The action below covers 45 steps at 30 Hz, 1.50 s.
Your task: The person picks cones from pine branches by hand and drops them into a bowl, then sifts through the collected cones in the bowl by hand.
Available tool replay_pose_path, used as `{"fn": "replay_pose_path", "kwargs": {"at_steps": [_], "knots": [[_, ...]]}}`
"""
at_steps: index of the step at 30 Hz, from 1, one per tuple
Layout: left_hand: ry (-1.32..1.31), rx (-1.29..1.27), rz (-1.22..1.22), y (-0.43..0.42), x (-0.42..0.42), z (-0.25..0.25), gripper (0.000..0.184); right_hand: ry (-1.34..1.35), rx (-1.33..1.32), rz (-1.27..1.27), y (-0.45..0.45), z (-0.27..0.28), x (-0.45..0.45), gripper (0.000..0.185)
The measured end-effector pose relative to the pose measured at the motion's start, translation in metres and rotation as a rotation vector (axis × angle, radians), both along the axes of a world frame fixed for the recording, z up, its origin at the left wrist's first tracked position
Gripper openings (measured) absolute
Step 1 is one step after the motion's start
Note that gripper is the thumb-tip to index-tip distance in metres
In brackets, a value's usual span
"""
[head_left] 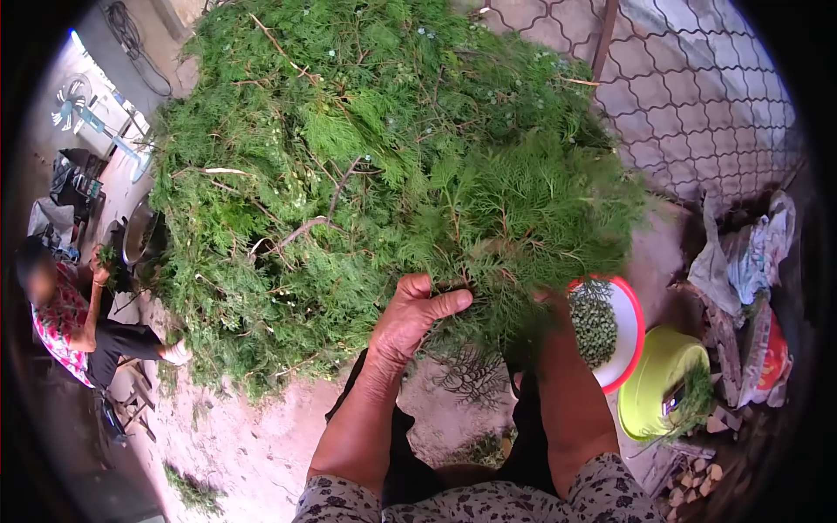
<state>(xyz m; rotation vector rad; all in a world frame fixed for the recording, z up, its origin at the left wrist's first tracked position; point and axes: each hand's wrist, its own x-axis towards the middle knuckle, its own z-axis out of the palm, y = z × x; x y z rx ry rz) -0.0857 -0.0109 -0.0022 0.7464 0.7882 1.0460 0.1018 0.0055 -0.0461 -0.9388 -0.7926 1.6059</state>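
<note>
My left hand (pixel 411 318) is closed on the stem of a leafy evergreen branch (pixel 514 227), with the thumb lying along it. This branch spreads out in front of me over a large heap of cut green branches (pixel 288 192). Close to the branch's right side is my right hand (pixel 554 324), blurred, its fingers hidden by foliage. Just right of it stands a white basin with a red rim (pixel 637 331), partly filled with small green cones or berries (pixel 591 329).
A lime-green basin (pixel 641 392) sits tilted at the right, near cut firewood (pixel 695 481) and plastic sacks (pixel 757 261). Wire mesh (pixel 697 105) stands at the upper right. At the far left another person (pixel 74 322) sits holding a green sprig. A fan (pixel 78 105) is behind.
</note>
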Motion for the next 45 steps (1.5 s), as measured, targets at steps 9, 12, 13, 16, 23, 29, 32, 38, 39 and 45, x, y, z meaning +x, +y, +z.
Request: {"fn": "replay_pose_path", "kwargs": {"at_steps": [9, 12, 13, 16, 23, 29, 32, 38, 39, 45], "knots": [[0.422, 0.310, 0.196, 0.006, 0.004, -0.023, 0.013, -0.271, 0.181, -0.060, 0.006, 0.003, -0.012, 0.022], [0.600, 0.386, 0.247, 0.004, 0.004, -0.020, 0.015, -0.384, 0.284, -0.088, 0.014, 0.005, -0.017, 0.023], [0.636, 0.376, 0.257, 0.003, 0.006, -0.018, 0.015, -0.421, 0.316, -0.099, 0.015, 0.005, -0.018, 0.024], [0.324, 0.355, 0.331, 0.003, 0.015, -0.019, 0.008, -0.542, 0.402, -0.136, 0.016, 0.003, -0.016, 0.028], [0.054, 0.170, 0.138, -0.003, 0.011, -0.005, 0.018, -0.055, 0.520, 0.090, 0.012, -0.015, 0.003, 0.037], [-0.099, -0.023, 0.003, -0.013, 0.013, -0.001, 0.023, 0.075, 0.217, 0.179, 0.022, -0.023, 0.004, 0.043], [-0.099, -0.178, 0.012, -0.016, 0.016, -0.006, 0.033, 0.263, 0.183, 0.117, 0.010, 0.032, -0.013, 0.045], [-0.093, -0.251, -0.035, -0.016, 0.018, -0.005, 0.044, 0.512, 0.031, 0.175, 0.013, 0.012, -0.006, 0.046], [-0.104, -0.237, -0.008, -0.017, 0.019, -0.008, 0.041, 0.435, 0.049, 0.149, 0.014, 0.005, -0.005, 0.046], [-0.055, -0.149, 0.090, -0.014, 0.024, -0.008, 0.025, -0.032, 0.153, -0.024, 0.020, -0.045, 0.004, 0.044]]}}
